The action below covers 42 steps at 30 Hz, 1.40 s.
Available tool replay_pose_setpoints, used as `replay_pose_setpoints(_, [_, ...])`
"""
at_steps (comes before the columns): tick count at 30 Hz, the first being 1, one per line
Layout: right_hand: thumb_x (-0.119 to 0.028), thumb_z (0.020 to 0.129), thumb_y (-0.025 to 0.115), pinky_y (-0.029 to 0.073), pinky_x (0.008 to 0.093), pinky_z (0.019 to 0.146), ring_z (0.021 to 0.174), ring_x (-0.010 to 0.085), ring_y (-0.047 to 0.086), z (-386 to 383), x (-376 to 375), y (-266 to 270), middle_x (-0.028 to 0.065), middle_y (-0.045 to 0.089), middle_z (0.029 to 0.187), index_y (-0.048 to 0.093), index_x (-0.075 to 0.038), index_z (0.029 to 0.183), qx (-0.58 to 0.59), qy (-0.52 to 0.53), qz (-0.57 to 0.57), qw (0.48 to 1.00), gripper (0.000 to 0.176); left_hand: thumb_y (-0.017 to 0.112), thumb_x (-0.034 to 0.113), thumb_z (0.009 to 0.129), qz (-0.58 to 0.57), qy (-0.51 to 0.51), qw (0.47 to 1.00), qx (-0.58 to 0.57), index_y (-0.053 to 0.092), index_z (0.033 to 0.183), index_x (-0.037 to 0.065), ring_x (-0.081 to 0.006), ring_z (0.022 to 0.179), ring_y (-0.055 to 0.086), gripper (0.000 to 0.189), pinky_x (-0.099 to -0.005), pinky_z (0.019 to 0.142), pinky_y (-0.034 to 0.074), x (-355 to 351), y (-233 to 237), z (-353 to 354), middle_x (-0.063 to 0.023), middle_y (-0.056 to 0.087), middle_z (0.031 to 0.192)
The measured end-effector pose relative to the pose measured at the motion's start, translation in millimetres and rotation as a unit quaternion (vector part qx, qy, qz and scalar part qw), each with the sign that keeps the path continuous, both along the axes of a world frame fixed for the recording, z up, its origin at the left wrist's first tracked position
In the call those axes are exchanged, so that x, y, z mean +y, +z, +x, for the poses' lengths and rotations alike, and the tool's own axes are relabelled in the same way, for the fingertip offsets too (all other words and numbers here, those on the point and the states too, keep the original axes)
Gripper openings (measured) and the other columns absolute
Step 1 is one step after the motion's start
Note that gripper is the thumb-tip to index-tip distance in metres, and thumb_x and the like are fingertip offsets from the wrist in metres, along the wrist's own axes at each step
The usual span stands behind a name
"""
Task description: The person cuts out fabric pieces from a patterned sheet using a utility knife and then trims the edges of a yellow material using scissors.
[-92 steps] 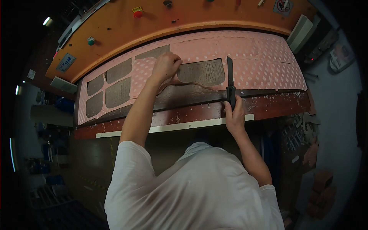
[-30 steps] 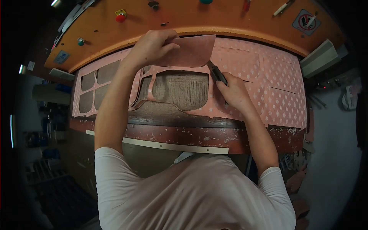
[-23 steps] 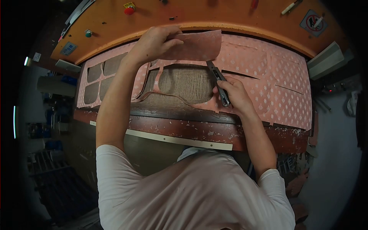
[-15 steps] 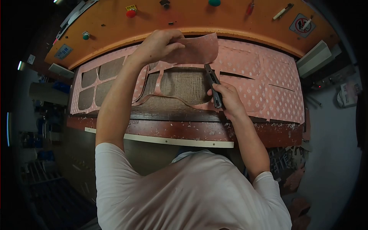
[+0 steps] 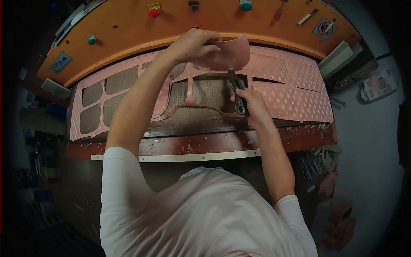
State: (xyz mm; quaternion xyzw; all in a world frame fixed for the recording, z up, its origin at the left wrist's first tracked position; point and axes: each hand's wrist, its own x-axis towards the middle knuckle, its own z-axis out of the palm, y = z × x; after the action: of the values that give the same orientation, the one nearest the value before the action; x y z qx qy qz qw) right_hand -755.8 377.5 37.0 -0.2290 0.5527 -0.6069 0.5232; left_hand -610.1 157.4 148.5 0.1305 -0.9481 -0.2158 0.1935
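Pinches cut piece [image 5: 231, 53] w/ L hand [image 5: 192, 45]: thumb & fingers closed tight on its left edge, wrist bent over. Holds it raised above bench, over far edge of pink sheet [image 5: 295, 90], tilted, w/ plain pink-brown face toward cam.

Wraps R hand [image 5: 252, 105] round knife [image 5: 237, 91]: fist closed on dark handle, blade end pointing away from body, up toward lower edge of cut piece. Can't tell if tip touches piece or sheet. Rests R hand low on sheet, at right side of big opening, w/ wood-grain board [image 5: 205, 92] bare inside it.

Along near edge of opening: thin wavy leftover strip [image 5: 201, 105] of sheet, attached at both ends. Further left in sheet: four more cut-out windows [image 5: 122, 80], in two rows, board visible thru each. Right of knife: dotted sheet mostly whole, w/ a few dark slits [image 5: 265, 80].

Behind sheet: curved orange panel [image 5: 128, 25] w/ red button [image 5: 153, 11], green button [image 5: 245, 5] & smaller green knob [image 5: 90, 40]. Along bench front, near body: white strip [image 5: 180, 157] under reddish, paint-flecked edge. On floor far right: pinkish scraps [image 5: 338, 222], blurry. White T-shirt [image 5: 205, 214] across bottom of view.
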Motion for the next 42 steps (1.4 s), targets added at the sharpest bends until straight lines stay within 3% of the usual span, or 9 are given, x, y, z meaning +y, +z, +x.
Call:
replay_pose_setpoints(11, [-0.02,0.097,0.06,0.048,0.0259,0.049,0.056,0.0101,0.06,30.1,-7.1,-6.4,0.0052,0.07,0.08,0.065,-0.002,0.099,0.007,-0.066,-0.01,0.998,0.018,0.071,0.013,0.09,-0.037,-0.024,0.999,0.011,0.069,0.11,0.002,-0.026,0.092,0.072,0.023,-0.0359,0.082,0.055,-17.2,-8.3,3.5,-0.0149,0.074,0.099])
replay_pose_setpoints(17, [-0.02,0.097,0.06,0.047,0.0268,0.05,0.056,0.0115,0.058,23.6,-8.5,-4.0,0.0061,0.07,0.08,0.064,-0.002,0.097,0.023,-0.087,-0.003,0.996,0.018,0.071,0.014,0.089,-0.003,-0.012,0.999,0.032,0.069,0.11,0.002,-0.0262,0.094,0.072,0.024,-0.0363,0.083,0.055,-21.8,-7.4,10.1,-0.0149,0.073,0.1])
replay_pose_setpoints(20, [-0.02,0.098,0.061,0.045,0.0278,0.048,0.056,0.0135,0.058,23.9,-7.2,5.2,0.0064,0.068,0.079,0.064,-0.003,0.097,0.004,-0.091,0.008,0.996,0.018,0.071,0.017,0.086,0.003,-0.019,0.998,0.056,0.071,0.108,0.004,-0.0325,0.095,0.072,0.025,-0.0399,0.083,0.055,-24.4,-12.6,11.1,-0.0157,0.074,0.1])
replay_pose_setpoints(23, [-0.02,0.098,0.061,0.045,0.0276,0.048,0.056,0.0136,0.058,29.4,-5.4,3.2,0.006,0.068,0.079,0.064,-0.003,0.097,0.002,-0.052,-0.014,0.999,0.018,0.071,0.016,0.086,0.007,-0.027,0.998,0.059,0.071,0.109,0.005,-0.0323,0.095,0.072,0.025,-0.0394,0.083,0.056,-25.5,-14.5,11.0,-0.0157,0.074,0.1])
replay_pose_setpoints(26, [-0.021,0.098,0.06,0.045,0.0277,0.048,0.056,0.0136,0.058,33.6,-6.3,4.1,0.0056,0.067,0.078,0.064,-0.003,0.096,0.009,-0.051,-0.015,0.999,0.018,0.071,0.014,0.089,-0.001,-0.021,0.999,0.039,0.07,0.109,0.002,-0.0257,0.094,0.072,0.023,-0.0364,0.083,0.055,-20.8,-7.6,13.8,-0.0147,0.073,0.1])
replay_pose_setpoints(29, [-0.021,0.098,0.06,0.045,0.0274,0.048,0.056,0.0134,0.058,36.1,-7.7,6.4,0.0053,0.066,0.077,0.064,-0.003,0.096,0.019,-0.077,-0.005,0.997,0.018,0.071,0.014,0.09,0.027,-0.018,0.999,0.043,0.07,0.109,0.002,-0.0256,0.094,0.072,0.022,-0.0361,0.083,0.055,-17.5,-7.3,15.0,-0.0148,0.073,0.1])
replay_pose_setpoints(32, [-0.02,0.096,0.061,0.047,0.0268,0.05,0.055,0.011,0.057,34.3,-10.5,2.0,0.005,0.068,0.076,0.062,-0.002,0.097,0.001,-0.077,-0.001,0.997,0.018,0.069,0.015,0.086,0.034,-0.036,0.997,0.062,0.071,0.109,0.005,-0.031,0.096,0.072,0.025,-0.0389,0.084,0.056,-23.9,-13.3,13.0,-0.0142,0.075,0.101])
replay_pose_setpoints(42, [-0.021,0.096,0.061,0.044,0.0259,0.043,0.051,0.0093,0.055,52.5,-10.9,7.8,0.0027,0.065,0.074,0.062,-0.004,0.094,-0.001,-0.047,-0.009,0.999,0.017,0.069,0.017,0.087,0.025,-0.017,0.998,0.051,0.071,0.108,0.006,-0.029,0.098,0.072,0.024,-0.038,0.085,0.055,-29.7,-13.1,14.4,-0.0123,0.075,0.103])
